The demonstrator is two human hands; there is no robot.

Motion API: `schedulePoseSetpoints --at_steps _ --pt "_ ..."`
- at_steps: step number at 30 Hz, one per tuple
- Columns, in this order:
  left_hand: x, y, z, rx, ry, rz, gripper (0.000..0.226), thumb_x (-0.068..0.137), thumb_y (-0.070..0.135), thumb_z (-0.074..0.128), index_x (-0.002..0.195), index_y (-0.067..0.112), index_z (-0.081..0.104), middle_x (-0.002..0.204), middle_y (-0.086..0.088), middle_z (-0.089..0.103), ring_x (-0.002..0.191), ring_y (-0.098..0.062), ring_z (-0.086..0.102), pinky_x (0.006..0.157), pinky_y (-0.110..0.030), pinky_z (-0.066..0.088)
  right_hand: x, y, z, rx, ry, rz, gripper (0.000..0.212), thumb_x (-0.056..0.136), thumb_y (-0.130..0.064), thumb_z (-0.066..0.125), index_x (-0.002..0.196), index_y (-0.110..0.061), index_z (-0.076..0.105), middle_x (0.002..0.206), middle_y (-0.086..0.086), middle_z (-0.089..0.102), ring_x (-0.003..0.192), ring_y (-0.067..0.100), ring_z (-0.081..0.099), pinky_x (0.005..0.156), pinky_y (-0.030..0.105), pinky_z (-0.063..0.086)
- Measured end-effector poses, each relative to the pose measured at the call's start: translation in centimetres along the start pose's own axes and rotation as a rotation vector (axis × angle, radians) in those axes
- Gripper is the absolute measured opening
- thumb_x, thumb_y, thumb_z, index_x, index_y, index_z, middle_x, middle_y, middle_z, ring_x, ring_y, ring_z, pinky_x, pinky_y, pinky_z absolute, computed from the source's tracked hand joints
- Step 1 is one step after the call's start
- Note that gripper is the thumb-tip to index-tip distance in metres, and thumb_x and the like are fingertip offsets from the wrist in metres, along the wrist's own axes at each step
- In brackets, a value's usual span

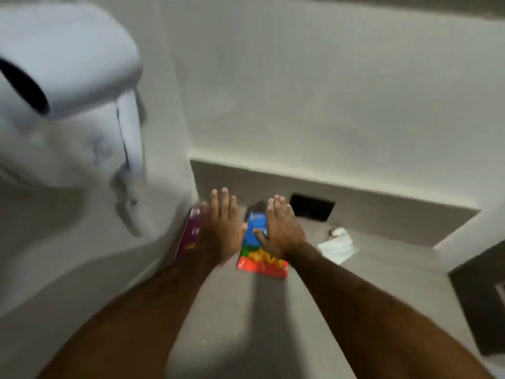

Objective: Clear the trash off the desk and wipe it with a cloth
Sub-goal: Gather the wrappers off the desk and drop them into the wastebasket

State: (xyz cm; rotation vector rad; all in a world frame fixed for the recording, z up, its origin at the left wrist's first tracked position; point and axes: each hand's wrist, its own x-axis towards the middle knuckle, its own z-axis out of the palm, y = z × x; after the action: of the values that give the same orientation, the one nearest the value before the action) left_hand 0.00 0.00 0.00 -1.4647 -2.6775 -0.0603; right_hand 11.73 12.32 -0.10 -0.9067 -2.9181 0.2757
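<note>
Blurring hands [251, 228], half-covered wrapper [257, 242]

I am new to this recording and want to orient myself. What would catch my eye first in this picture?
The two bare hands in the centre: the left hand spread flat beside a purple packet, the right hand resting on a bright blue, green and red snack packet on the grey desk. A blurred white appliance fills the upper left, and crumpled white paper lies at right.

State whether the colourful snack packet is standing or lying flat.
Lying flat: the colourful snack packet rests face-up on the desk, under the right hand.
</note>
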Motion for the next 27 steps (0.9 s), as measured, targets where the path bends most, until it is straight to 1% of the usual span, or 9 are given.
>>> schedulePoseSetpoints --at_steps 3,6,9,11,12,14,19,24,27 --pt "0.2 -3.0 5.0 0.052 -0.229 -0.103 0.079 0.100 0.041 0.038 0.158 0.000 0.004 0.163 -0.037 0.001 0.149 -0.057 0.004 0.122 -0.063 0.010 1.2 -0.4 5.6 -0.074 -0.296 0.068 0.099 0.087 -0.053 0.061 0.155 -0.001 0.012 0.161 0.029 0.010 0.148 0.046 0.014 0.119 0.051 0.019" --pt "2.7 -5.8 7.9 -0.073 -0.491 -0.161 0.090 0.094 0.042 0.057 0.161 0.018 0.001 0.166 -0.027 -0.001 0.150 -0.054 0.004 0.122 -0.065 0.013 4.3 0.0 7.7 -0.044 -0.537 0.185 0.113 0.077 -0.046 0.074 0.157 -0.029 -0.004 0.161 0.028 -0.010 0.145 0.057 0.007 0.116 0.062 0.021" --pt "5.2 -6.1 8.8 -0.022 -0.688 -0.029 0.082 0.096 0.040 0.053 0.161 0.027 0.004 0.168 -0.020 0.008 0.151 -0.051 0.009 0.121 -0.065 0.018 7.1 -0.3 7.7 -0.186 -0.653 0.094 0.106 0.072 -0.042 0.080 0.156 -0.034 0.015 0.157 0.022 0.025 0.141 0.045 0.030 0.112 0.052 0.036" --pt "5.9 -6.0 8.8 0.001 -0.643 0.048 0.076 0.094 0.036 0.057 0.159 0.023 0.021 0.164 -0.019 0.027 0.148 -0.044 0.028 0.119 -0.055 0.030 7.4 -1.1 7.8 -0.226 -0.559 -0.018 0.084 0.076 -0.034 0.077 0.150 -0.029 0.036 0.141 0.016 0.051 0.130 0.037 0.047 0.103 0.040 0.046" --pt "5.8 -6.0 8.6 -0.025 -0.512 0.090 0.069 0.090 0.035 0.064 0.153 0.019 0.041 0.155 -0.016 0.046 0.140 -0.035 0.046 0.114 -0.040 0.041 7.1 -1.6 8.0 -0.217 -0.469 -0.064 0.067 0.081 -0.032 0.072 0.143 -0.026 0.047 0.134 0.014 0.059 0.122 0.035 0.054 0.096 0.037 0.047" --pt "5.0 -5.7 7.8 -0.105 -0.341 0.166 0.050 0.077 0.039 0.077 0.118 0.011 0.074 0.120 -0.010 0.075 0.108 -0.020 0.071 0.089 -0.021 0.051 5.8 -2.4 8.6 -0.172 -0.286 -0.099 0.038 0.088 -0.033 0.061 0.123 -0.020 0.063 0.121 0.013 0.068 0.111 0.035 0.062 0.088 0.035 0.048" --pt "2.3 -6.4 8.6 -0.248 -0.352 0.061 0.033 0.096 0.013 0.045 0.122 0.002 0.064 0.130 -0.020 0.063 0.122 -0.031 0.058 0.101 -0.035 0.039 2.4 -2.9 9.2 -0.036 -0.126 -0.029 0.032 0.088 -0.039 0.062 0.107 -0.016 0.073 0.110 0.011 0.074 0.102 0.033 0.067 0.084 0.034 0.051" --pt "-0.4 -3.1 5.1 -0.676 -0.205 -0.221 0.024 0.077 -0.007 0.069 0.097 0.004 0.075 0.097 -0.020 0.076 0.085 -0.035 0.076 0.075 -0.040 0.064 -2.5 -0.5 6.2 0.537 0.230 0.195 0.039 0.070 -0.038 0.049 0.083 -0.015 0.077 0.080 0.013 0.075 0.076 0.034 0.068 0.066 0.035 0.051" --pt "-4.5 2.9 2.4 -0.814 -0.076 -0.214 0.030 0.066 -0.002 0.081 0.088 0.018 0.079 0.088 -0.008 0.077 0.075 -0.026 0.074 0.067 -0.029 0.062 -8.9 1.3 4.5 0.859 0.494 0.315 0.023 0.068 -0.008 0.048 0.069 -0.026 0.062 0.059 -0.010 0.063 0.058 -0.001 0.057 0.054 0.020 0.045"
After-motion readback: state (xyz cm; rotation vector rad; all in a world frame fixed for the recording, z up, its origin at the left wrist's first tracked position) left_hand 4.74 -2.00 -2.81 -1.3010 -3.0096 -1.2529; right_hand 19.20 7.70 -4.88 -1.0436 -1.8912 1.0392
